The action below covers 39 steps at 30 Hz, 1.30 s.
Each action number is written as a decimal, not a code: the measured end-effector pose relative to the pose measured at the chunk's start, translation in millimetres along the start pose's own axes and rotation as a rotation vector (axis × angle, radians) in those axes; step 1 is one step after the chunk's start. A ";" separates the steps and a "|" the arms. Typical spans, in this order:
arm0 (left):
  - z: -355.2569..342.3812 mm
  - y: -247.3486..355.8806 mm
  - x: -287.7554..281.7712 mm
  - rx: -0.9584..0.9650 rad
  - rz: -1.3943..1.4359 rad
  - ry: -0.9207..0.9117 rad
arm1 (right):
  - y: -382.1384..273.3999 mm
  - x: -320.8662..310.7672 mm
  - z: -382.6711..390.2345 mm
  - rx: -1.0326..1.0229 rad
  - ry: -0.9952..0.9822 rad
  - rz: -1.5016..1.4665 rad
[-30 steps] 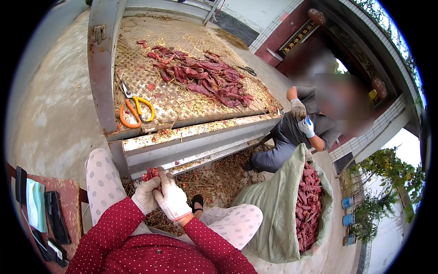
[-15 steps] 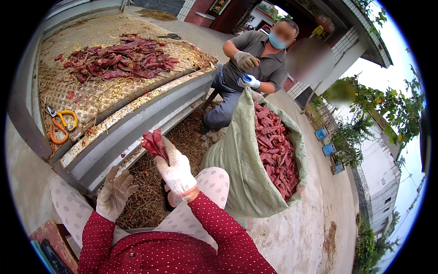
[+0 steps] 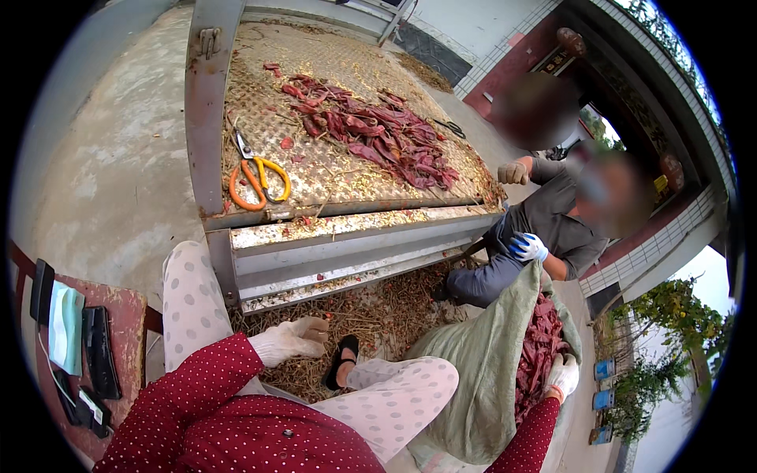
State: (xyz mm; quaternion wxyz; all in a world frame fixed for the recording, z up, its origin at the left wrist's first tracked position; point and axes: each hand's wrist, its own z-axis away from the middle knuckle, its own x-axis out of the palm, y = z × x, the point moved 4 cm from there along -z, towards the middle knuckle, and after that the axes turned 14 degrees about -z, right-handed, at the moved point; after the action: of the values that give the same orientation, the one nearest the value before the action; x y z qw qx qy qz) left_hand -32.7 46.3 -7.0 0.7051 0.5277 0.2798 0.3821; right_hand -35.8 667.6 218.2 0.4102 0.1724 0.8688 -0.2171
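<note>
My left hand [image 3: 293, 340], in a pale work glove, hovers above the stem litter, its fingers loosely bent and apart from the thumb, with nothing in it. My right hand [image 3: 562, 375], also gloved, reaches into the mouth of a pale green woven sack [image 3: 481, 355], against the dried red chili peppers [image 3: 539, 347] filling it. Its fingertips are hidden among them, so I cannot make out whether it holds a pepper. More dried chili peppers [image 3: 378, 130] lie heaped on the metal platform [image 3: 339, 185]. Scissors with orange and yellow handles [image 3: 260, 183] rest at its near left corner.
Across the sack sits a co-worker [image 3: 544, 205] in gloves, one hand by the platform's edge. A second dark pair of scissors [image 3: 451, 128] lies at the platform's far side. Dry stems [image 3: 371, 315] cover the ground by my feet. A stool [image 3: 130, 347] at my left bears a mask and dark cases.
My right hand has moved right and down into the sack with the chili pepper it held, which no longer shows. My view has turned left. The co-worker's hands have drawn apart.
</note>
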 end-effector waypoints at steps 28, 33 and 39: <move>-17.0 -27.8 -22.1 0.007 -0.863 -0.040 | -685.0 141.3 109.9 -0.936 -0.364 -0.786; -8.3 -15.0 -29.0 0.038 -0.544 0.018 | -604.7 81.3 85.1 -1.021 -0.467 -1.213; -14.1 -23.3 -20.1 0.197 0.367 -0.145 | -482.8 -3.5 131.6 -1.148 -0.795 -0.976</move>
State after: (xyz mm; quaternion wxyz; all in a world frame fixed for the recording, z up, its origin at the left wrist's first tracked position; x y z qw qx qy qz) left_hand -49.3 33.6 -33.5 0.5870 0.6620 0.1636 0.4363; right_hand -180.4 190.3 259.9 0.5691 -0.5451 0.6126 0.0603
